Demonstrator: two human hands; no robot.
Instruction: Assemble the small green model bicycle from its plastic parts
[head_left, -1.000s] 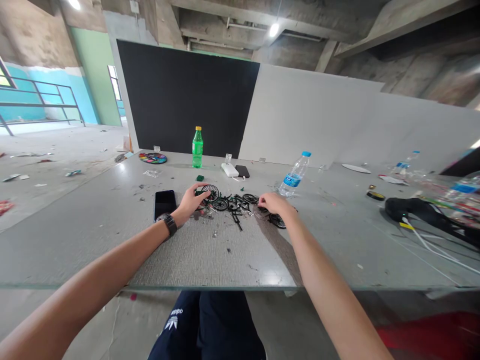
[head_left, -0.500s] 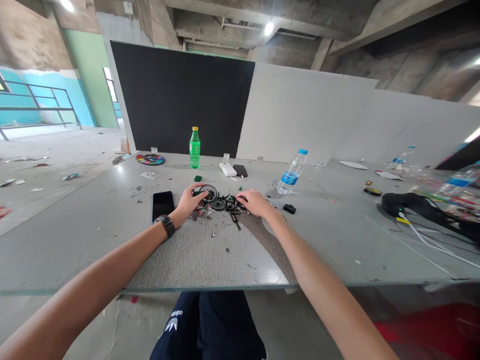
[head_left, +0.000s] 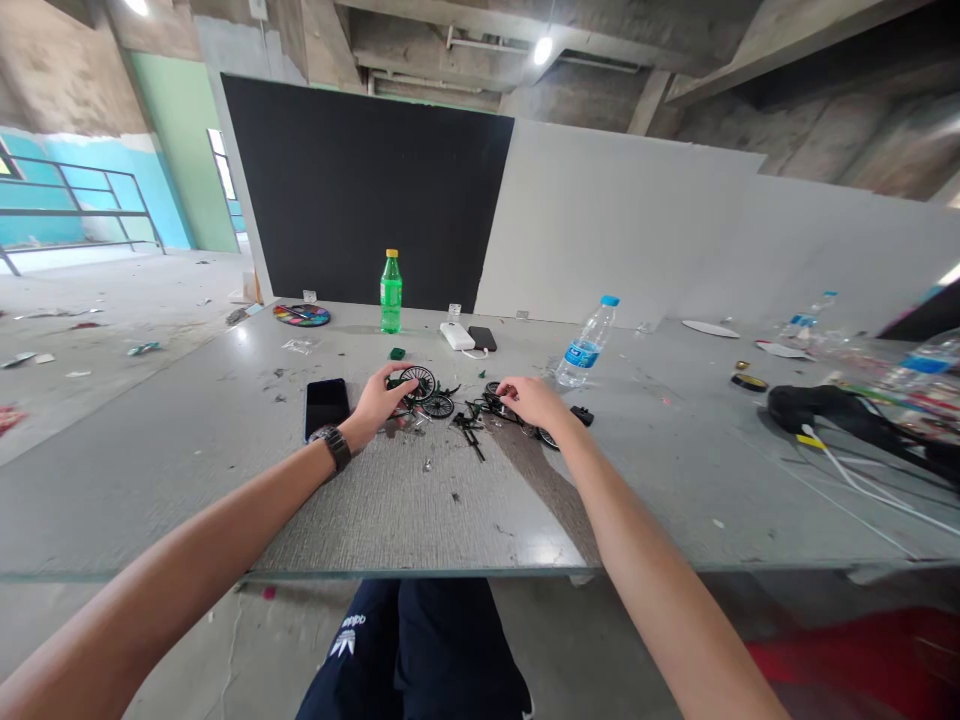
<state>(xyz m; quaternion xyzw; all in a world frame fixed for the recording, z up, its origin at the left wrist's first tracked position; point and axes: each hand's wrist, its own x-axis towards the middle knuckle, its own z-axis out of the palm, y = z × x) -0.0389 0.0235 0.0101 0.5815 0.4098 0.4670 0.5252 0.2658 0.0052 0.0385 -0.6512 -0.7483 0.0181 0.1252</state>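
My left hand (head_left: 379, 402), with a dark watch on the wrist, is closed on a small black spoked wheel (head_left: 418, 384) of a miniature bicycle. A second wheel (head_left: 438, 406) of it lies just to the right on the grey table (head_left: 360, 500). My right hand (head_left: 531, 398) has its fingers pinched at other small black bicycle parts (head_left: 495, 391); what sits between the fingertips is too small to make out. A dark forked part (head_left: 472, 438) rests between the hands. Under the right wrist another wheel (head_left: 548, 438) partly shows.
A phone (head_left: 326, 408) lies left of my left hand. Behind stand a green bottle (head_left: 391, 293) and a white power bank (head_left: 456, 336). A tilted water bottle (head_left: 587, 345) and a small black block (head_left: 582, 414) are near my right hand. Black straps (head_left: 806, 408) lie farther right.
My right hand has moved right, away from my left hand, and black bicycle parts beneath it have shifted right too. My left hand stays at the wheel.
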